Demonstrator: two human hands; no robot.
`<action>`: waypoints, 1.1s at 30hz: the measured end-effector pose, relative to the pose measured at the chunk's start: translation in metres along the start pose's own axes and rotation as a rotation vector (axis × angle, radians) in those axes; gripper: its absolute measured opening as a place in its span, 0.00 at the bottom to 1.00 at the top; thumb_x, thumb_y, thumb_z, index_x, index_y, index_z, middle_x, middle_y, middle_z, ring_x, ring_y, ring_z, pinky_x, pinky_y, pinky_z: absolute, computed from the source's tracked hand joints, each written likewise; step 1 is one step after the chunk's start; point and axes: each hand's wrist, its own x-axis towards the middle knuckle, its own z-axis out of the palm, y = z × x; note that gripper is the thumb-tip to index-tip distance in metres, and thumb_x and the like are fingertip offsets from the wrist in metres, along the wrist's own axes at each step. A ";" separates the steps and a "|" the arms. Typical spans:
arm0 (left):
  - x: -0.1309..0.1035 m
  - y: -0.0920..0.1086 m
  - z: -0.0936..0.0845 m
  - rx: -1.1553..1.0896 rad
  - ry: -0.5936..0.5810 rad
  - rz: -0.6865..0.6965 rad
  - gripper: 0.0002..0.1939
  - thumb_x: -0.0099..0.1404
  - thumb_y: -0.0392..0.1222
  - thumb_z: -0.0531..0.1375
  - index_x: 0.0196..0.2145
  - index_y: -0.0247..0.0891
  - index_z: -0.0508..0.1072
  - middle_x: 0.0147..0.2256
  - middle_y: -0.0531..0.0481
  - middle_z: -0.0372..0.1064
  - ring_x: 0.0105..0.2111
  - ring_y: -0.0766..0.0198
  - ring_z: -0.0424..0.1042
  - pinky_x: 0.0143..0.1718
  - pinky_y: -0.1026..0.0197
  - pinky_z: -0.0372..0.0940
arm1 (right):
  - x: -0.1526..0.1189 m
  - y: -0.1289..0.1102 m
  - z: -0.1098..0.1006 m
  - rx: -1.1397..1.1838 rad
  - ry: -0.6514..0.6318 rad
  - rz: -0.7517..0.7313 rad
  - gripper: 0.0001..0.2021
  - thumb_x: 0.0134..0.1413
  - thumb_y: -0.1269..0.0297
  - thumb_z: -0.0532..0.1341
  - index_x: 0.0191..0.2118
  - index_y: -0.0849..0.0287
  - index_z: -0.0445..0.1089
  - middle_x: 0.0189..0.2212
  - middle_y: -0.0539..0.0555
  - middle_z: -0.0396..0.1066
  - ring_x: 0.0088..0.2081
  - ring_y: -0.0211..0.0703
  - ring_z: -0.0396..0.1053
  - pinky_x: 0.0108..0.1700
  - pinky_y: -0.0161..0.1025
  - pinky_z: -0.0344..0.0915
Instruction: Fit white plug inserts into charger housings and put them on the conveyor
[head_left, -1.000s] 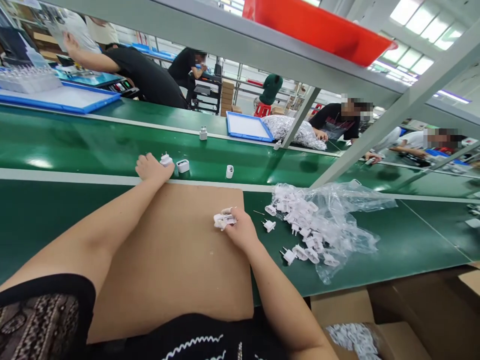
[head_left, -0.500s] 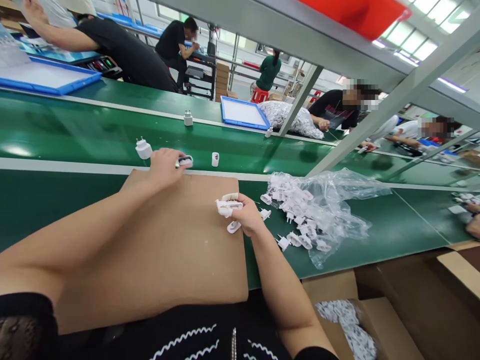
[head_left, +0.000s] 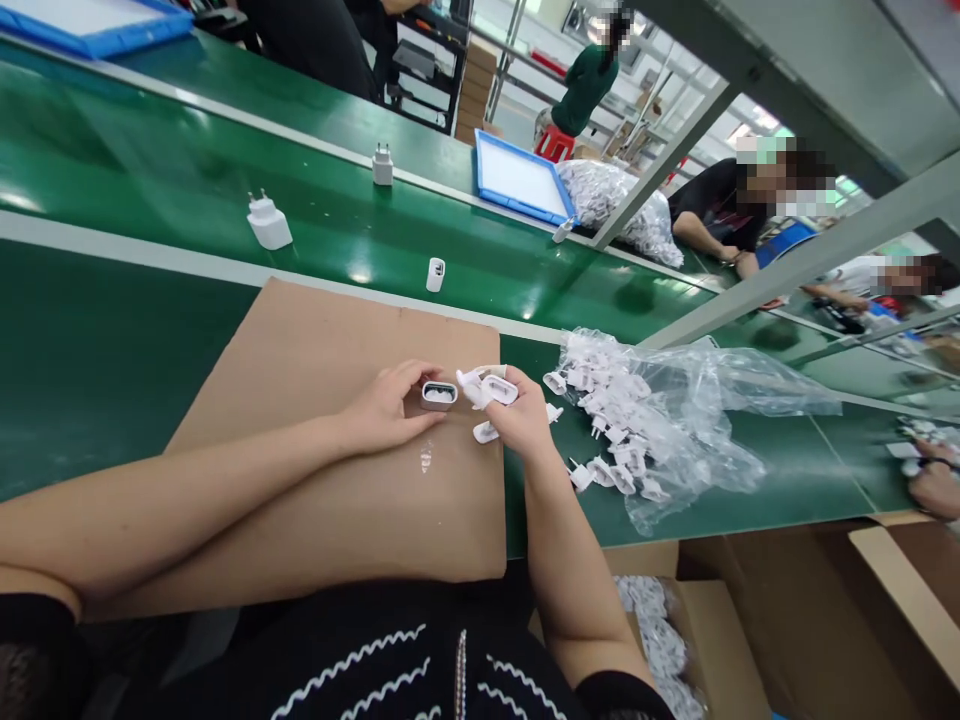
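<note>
My left hand (head_left: 394, 405) grips a white charger housing (head_left: 439, 396), its open end facing up, above the brown cardboard sheet (head_left: 300, 370). Close beside it, my right hand (head_left: 519, 415) pinches a white plug cover (head_left: 498, 390) with an oval recess. The fingers of that hand appear wrapped in white. Another white plug piece (head_left: 486, 432) shows just under the right hand; whether it is held or lies on the cardboard I cannot tell. A small gap separates the two hands.
White plug pieces (head_left: 615, 430) spill from a clear plastic bag (head_left: 705, 400) on the right. Chargers (head_left: 268, 222) stand on the green belt (head_left: 322, 215) behind a pale rail. A metal post slants across at right. Below right stands a carton (head_left: 720, 640). Co-workers sit beyond.
My left hand has come back from the belt's edge to the cardboard with the charger housing, next to my right hand. The right hand keeps its plug cover. The view has tilted downward.
</note>
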 end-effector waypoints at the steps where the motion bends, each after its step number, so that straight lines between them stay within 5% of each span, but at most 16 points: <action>1: 0.000 -0.001 0.000 -0.002 0.029 0.021 0.24 0.65 0.51 0.65 0.55 0.41 0.68 0.52 0.44 0.72 0.51 0.52 0.71 0.55 0.48 0.65 | -0.002 0.000 0.002 -0.136 0.024 -0.117 0.12 0.45 0.64 0.69 0.39 0.56 0.77 0.37 0.54 0.77 0.37 0.44 0.73 0.37 0.39 0.69; 4: -0.001 0.000 -0.001 0.059 0.181 0.168 0.25 0.66 0.49 0.66 0.57 0.42 0.69 0.53 0.44 0.72 0.54 0.52 0.68 0.58 0.48 0.62 | -0.006 -0.002 0.005 -0.357 0.027 -0.402 0.11 0.50 0.67 0.66 0.42 0.54 0.77 0.39 0.54 0.77 0.41 0.46 0.74 0.44 0.43 0.71; 8: -0.001 0.005 -0.005 0.184 0.269 0.355 0.18 0.68 0.46 0.65 0.55 0.45 0.73 0.47 0.48 0.78 0.51 0.54 0.70 0.53 0.50 0.61 | -0.008 -0.005 0.009 -0.418 -0.013 -0.528 0.12 0.53 0.67 0.65 0.45 0.53 0.77 0.40 0.55 0.76 0.41 0.45 0.74 0.43 0.43 0.72; 12: 0.000 0.009 -0.008 0.225 0.299 0.468 0.12 0.71 0.41 0.63 0.51 0.43 0.75 0.43 0.50 0.80 0.46 0.57 0.73 0.48 0.53 0.63 | -0.009 -0.003 0.012 -0.313 -0.026 -0.464 0.14 0.54 0.63 0.67 0.47 0.52 0.76 0.40 0.54 0.76 0.41 0.45 0.74 0.44 0.43 0.72; 18: -0.003 0.011 -0.016 0.472 0.514 0.434 0.12 0.69 0.44 0.64 0.50 0.49 0.75 0.42 0.55 0.81 0.42 0.58 0.75 0.45 0.52 0.60 | -0.015 -0.005 0.011 -0.039 0.236 -0.269 0.11 0.53 0.58 0.70 0.41 0.53 0.76 0.33 0.50 0.74 0.32 0.39 0.71 0.36 0.39 0.70; 24: -0.012 0.012 -0.016 0.589 0.469 0.828 0.23 0.70 0.31 0.60 0.56 0.57 0.70 0.49 0.65 0.78 0.42 0.68 0.75 0.45 0.58 0.59 | -0.027 -0.014 0.021 0.055 0.039 -0.225 0.14 0.47 0.63 0.73 0.43 0.53 0.78 0.38 0.52 0.79 0.39 0.44 0.76 0.42 0.42 0.73; 26: -0.011 0.014 -0.012 0.547 0.474 0.767 0.24 0.70 0.35 0.63 0.59 0.58 0.67 0.51 0.62 0.77 0.46 0.66 0.75 0.48 0.58 0.60 | -0.027 -0.014 0.022 0.090 0.033 -0.167 0.14 0.50 0.61 0.71 0.44 0.53 0.78 0.40 0.53 0.79 0.38 0.45 0.77 0.42 0.43 0.74; 30: -0.005 0.007 -0.004 0.251 0.380 0.286 0.45 0.58 0.61 0.70 0.67 0.45 0.58 0.60 0.41 0.68 0.58 0.48 0.66 0.59 0.46 0.61 | -0.019 -0.008 0.014 -0.071 0.117 -0.248 0.12 0.55 0.62 0.66 0.46 0.53 0.78 0.40 0.54 0.79 0.39 0.45 0.76 0.42 0.43 0.74; 33: 0.001 -0.004 -0.002 0.068 0.096 0.052 0.31 0.63 0.63 0.65 0.56 0.42 0.71 0.49 0.43 0.74 0.51 0.48 0.71 0.54 0.45 0.65 | -0.014 -0.005 0.006 -0.354 0.123 -0.443 0.14 0.55 0.70 0.62 0.46 0.53 0.78 0.40 0.55 0.77 0.43 0.46 0.75 0.45 0.44 0.72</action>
